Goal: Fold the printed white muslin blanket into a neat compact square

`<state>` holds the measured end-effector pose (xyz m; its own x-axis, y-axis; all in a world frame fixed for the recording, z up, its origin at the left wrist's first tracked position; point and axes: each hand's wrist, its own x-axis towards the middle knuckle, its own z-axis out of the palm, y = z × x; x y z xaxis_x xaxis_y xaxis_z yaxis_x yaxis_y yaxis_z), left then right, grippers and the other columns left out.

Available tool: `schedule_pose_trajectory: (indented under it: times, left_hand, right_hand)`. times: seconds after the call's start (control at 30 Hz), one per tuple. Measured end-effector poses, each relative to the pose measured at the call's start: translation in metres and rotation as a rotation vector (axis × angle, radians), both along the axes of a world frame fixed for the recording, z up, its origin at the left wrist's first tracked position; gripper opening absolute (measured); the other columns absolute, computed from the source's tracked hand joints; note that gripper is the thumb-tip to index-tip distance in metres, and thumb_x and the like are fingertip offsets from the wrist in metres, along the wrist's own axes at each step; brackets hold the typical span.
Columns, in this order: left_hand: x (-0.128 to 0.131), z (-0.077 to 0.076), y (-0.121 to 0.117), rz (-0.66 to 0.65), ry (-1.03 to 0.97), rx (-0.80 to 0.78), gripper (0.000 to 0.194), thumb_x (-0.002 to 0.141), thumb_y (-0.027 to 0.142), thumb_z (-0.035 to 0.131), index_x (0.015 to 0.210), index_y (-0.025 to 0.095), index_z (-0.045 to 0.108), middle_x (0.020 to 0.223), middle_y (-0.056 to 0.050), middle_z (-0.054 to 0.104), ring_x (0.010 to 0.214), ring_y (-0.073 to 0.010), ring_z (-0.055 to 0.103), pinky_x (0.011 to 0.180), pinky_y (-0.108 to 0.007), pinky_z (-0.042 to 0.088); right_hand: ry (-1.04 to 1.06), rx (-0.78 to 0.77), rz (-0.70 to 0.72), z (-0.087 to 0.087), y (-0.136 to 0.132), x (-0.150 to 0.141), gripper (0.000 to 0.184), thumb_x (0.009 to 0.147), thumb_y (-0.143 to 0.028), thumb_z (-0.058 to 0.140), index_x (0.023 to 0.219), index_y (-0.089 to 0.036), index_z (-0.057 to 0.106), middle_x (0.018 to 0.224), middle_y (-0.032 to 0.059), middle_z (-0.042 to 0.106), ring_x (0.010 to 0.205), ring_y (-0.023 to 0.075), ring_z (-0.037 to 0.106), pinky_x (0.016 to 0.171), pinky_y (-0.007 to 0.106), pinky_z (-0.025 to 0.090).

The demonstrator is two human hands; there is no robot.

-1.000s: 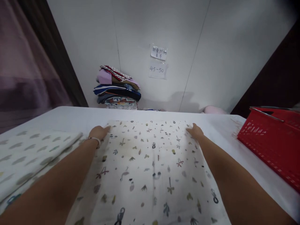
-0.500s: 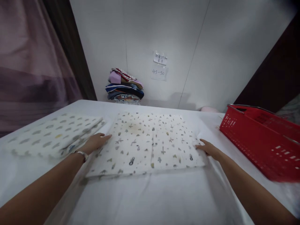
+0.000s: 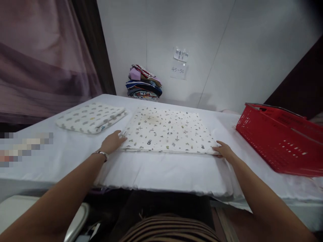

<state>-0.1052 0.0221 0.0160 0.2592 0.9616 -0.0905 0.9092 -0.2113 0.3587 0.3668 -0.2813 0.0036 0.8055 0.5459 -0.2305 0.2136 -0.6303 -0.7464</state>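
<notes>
White fabric, printed with small scattered motifs, makes up the folded cloth [image 3: 168, 132], lying flat straight ahead of you on the white-covered worktop [image 3: 161, 171], its near edge crossing below its centre, at six o'clock. Your left hand [image 3: 113, 142] meets its side between eight and nine o'clock, the fingers spread; your right hand [image 3: 224, 151] touches its near corner between three and four o'clock. Whether either hand's fingers pinch the fabric, you cannot tell. From that cloth, another folded cloth [image 3: 85, 118] with grey spots sits between nine and ten o'clock, a red basket [image 3: 277, 144] at three, and stacked textiles [image 3: 143, 84] at eleven.
</notes>
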Motion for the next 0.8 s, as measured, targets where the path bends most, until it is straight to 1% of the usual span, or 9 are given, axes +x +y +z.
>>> schedule_pose_trajectory:
  times: [0.1,0.13,0.2,0.27,0.33,0.4,0.5,0.57,0.8]
  left_hand:
    - [0.003,0.0,-0.019,0.002,0.07,0.201,0.059,0.083,0.047,0.043,0.132,0.013,0.04,0.12,-0.018,0.056,0.109,-0.0342,0.052,0.083,-0.041,0.043]
    - [0.006,0.0,-0.027,-0.039,0.075,0.3,0.055,0.084,0.045,0.043,0.128,0.013,0.044,0.122,-0.018,0.054,0.11,-0.0337,0.05,0.085,-0.041,0.042]
    - [0.018,-0.001,-0.046,-0.215,0.024,0.453,0.044,0.085,0.043,0.044,0.117,0.015,0.055,0.122,-0.015,0.054,0.111,-0.0309,0.049,0.091,-0.041,0.039]
    - [0.037,-0.004,-0.067,-0.479,-0.087,0.483,0.034,0.086,0.041,0.045,0.105,0.018,0.062,0.114,-0.011,0.059,0.106,-0.0261,0.051,0.093,-0.039,0.038]
    - [0.06,-0.007,-0.086,-0.736,-0.195,0.45,0.028,0.088,0.039,0.046,0.098,0.021,0.065,0.107,-0.008,0.061,0.101,-0.0226,0.053,0.09,-0.037,0.04]
    - [0.083,-0.01,-0.098,-0.883,-0.258,0.417,0.023,0.088,0.036,0.049,0.097,0.022,0.065,0.104,-0.006,0.061,0.097,-0.0204,0.053,0.086,-0.036,0.041]
    - [0.107,-0.015,-0.103,-0.939,-0.291,0.374,0.019,0.087,0.032,0.052,0.096,0.022,0.065,0.1,-0.004,0.061,0.092,-0.0184,0.053,0.082,-0.034,0.042]
    - [0.114,-0.018,-0.101,-0.932,-0.296,0.341,0.019,0.088,0.031,0.051,0.094,0.022,0.066,0.096,-0.003,0.062,0.089,-0.0175,0.054,0.08,-0.033,0.042]
    - [0.118,-0.024,-0.1,-0.915,-0.331,0.334,0.027,0.092,0.033,0.043,0.092,0.022,0.067,0.093,-0.004,0.062,0.088,-0.0171,0.053,0.078,-0.033,0.042]
  right_hand:
    - [-0.382,-0.157,0.084,-0.001,-0.005,-0.01,0.066,0.077,-0.038,0.061,0.136,-0.017,0.041,0.109,0.0124,0.06,0.091,0.0256,0.06,0.076,0.036,0.051]
    - [-0.525,-0.161,0.129,-0.002,-0.006,-0.015,0.059,0.08,-0.037,0.056,0.135,-0.017,0.044,0.114,0.0127,0.058,0.102,0.0273,0.056,0.085,0.038,0.047]
    - [-0.731,-0.07,0.247,-0.006,-0.006,-0.029,0.044,0.085,-0.033,0.049,0.126,-0.017,0.052,0.121,0.012,0.055,0.115,0.0266,0.048,0.097,0.039,0.038]
    - [-0.748,0.095,0.419,-0.011,0.0,-0.047,0.032,0.087,-0.031,0.046,0.112,-0.018,0.061,0.116,0.0101,0.059,0.111,0.0236,0.05,0.097,0.037,0.039]
    - [-0.655,0.238,0.606,-0.013,0.011,-0.066,0.024,0.086,-0.033,0.05,0.099,-0.02,0.066,0.103,0.0074,0.065,0.101,0.0216,0.056,0.091,0.036,0.044]
    - [-0.599,0.322,0.759,-0.013,0.026,-0.084,0.02,0.084,-0.036,0.055,0.094,-0.023,0.068,0.098,0.0051,0.067,0.096,0.0208,0.057,0.086,0.035,0.046]
    - [-0.649,0.347,0.912,-0.01,0.047,-0.101,0.016,0.082,-0.032,0.06,0.093,-0.025,0.07,0.098,0.0046,0.067,0.096,0.0211,0.057,0.085,0.036,0.046]
    - [-0.689,0.346,0.954,-0.011,0.056,-0.105,0.014,0.083,-0.029,0.06,0.091,-0.025,0.07,0.096,0.0047,0.067,0.094,0.021,0.057,0.084,0.037,0.046]
    - [-0.774,0.402,0.92,-0.027,0.057,-0.106,0.022,0.09,-0.026,0.048,0.093,-0.023,0.069,0.095,0.0063,0.066,0.089,0.0205,0.056,0.08,0.038,0.045]
